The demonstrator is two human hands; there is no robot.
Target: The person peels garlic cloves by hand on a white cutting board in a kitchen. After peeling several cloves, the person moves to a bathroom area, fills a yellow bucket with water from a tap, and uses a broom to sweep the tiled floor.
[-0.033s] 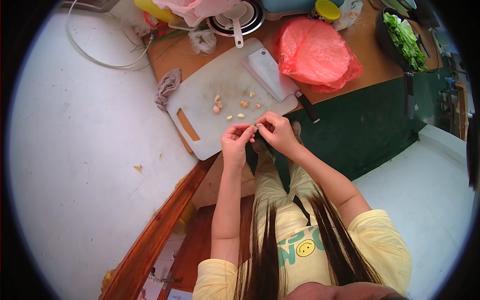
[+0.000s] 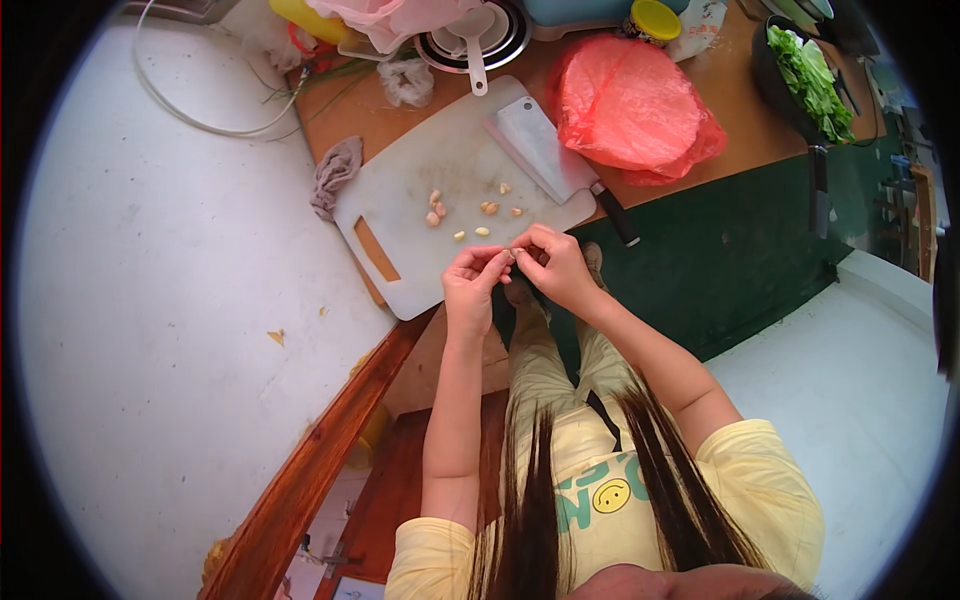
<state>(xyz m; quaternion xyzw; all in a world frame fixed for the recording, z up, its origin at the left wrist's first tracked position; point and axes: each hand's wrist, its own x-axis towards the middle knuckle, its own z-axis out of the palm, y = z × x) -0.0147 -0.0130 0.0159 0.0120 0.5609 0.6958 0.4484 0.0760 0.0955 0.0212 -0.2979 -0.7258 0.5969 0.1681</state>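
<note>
Just off the near edge of a white cutting board [image 2: 400, 190], my left hand [image 2: 472, 285] and my right hand [image 2: 556, 268] meet fingertip to fingertip. Both are closed in a pinch on a small garlic clove [image 2: 512, 253], mostly hidden by the fingers. Two peeled cloves [image 2: 482, 231] lie on the board near my left hand. Farther in are several unpeeled pinkish cloves [image 2: 433, 218] and a few tan pieces of garlic [image 2: 489, 208]. A cleaver [image 2: 540, 150] rests on the board's right side, its black handle sticking out past the edge.
A red plastic bag over something round [image 2: 635, 110] sits right of the cleaver. At the far right, a black pan [image 2: 768, 85] holds leafy greens [image 2: 805, 80]. A grey cloth [image 2: 337, 178] lies at the board's left corner. Behind are a white ladle [image 2: 474, 45] and a yellow-lidded jar [image 2: 653, 22].
My fingertips have shifted very slightly against each other, covering more of the clove. Everything else stays in place.
</note>
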